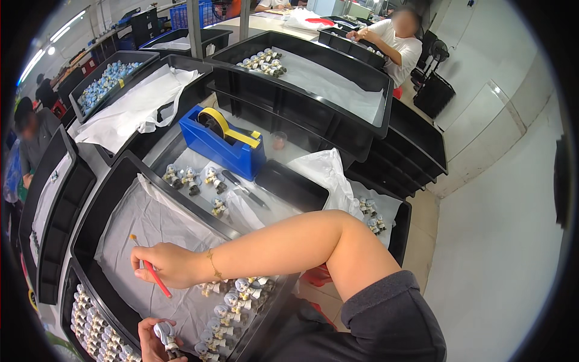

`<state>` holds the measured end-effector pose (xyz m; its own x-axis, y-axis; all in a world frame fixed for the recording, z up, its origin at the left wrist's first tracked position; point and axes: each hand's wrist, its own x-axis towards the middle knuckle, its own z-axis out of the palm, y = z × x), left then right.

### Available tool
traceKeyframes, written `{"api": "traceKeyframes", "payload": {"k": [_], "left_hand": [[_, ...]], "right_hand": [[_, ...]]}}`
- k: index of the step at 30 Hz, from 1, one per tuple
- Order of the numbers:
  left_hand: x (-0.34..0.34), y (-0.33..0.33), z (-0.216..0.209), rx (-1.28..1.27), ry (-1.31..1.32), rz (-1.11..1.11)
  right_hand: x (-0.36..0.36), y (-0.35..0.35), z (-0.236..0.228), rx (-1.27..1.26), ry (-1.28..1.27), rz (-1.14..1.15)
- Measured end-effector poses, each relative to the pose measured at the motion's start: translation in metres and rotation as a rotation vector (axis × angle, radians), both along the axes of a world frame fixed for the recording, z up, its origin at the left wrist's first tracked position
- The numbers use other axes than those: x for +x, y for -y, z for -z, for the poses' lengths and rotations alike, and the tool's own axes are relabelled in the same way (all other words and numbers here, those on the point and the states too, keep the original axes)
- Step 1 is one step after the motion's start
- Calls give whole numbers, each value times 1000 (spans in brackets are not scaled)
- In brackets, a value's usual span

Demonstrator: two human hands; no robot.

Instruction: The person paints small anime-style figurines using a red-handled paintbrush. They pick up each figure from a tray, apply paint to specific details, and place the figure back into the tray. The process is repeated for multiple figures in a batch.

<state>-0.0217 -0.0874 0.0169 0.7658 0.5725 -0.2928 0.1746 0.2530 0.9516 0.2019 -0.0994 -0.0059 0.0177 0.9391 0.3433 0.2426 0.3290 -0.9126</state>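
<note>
My right hand reaches across from the right, its fingers closed round a thin paintbrush with a red handle and a small yellowish tip. Below it, at the lower edge, my left hand grips a small figurine with a pale blue-grey head and dark base. The brush is apart from the figurine. Both hands are over a black tray lined with white sheet. Several similar figurines lie in rows along the tray's near right side, partly under my right forearm.
Beyond the tray stand a blue tape dispenser with yellow tape, a dark pen and a few loose figurines. Stacked black trays rise behind. Another tray of figurines sits at left. A person in white works at the back right.
</note>
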Motion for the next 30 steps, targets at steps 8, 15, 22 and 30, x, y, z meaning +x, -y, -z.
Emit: {"api": "traceKeyframes", "payload": {"k": [8, 15, 22, 30], "left_hand": [[-7, -1, -10, 27, -4, 191], [2, 2, -6, -35, -15, 0], [2, 2, -4, -66, 16, 5], [1, 0, -3, -65, 34, 14]], "right_hand": [[-1, 0, 1, 9, 0, 12], [0, -2, 2, 12, 26, 8], [1, -1, 3, 22, 43, 27], [2, 0, -1, -29, 64, 30]]}}
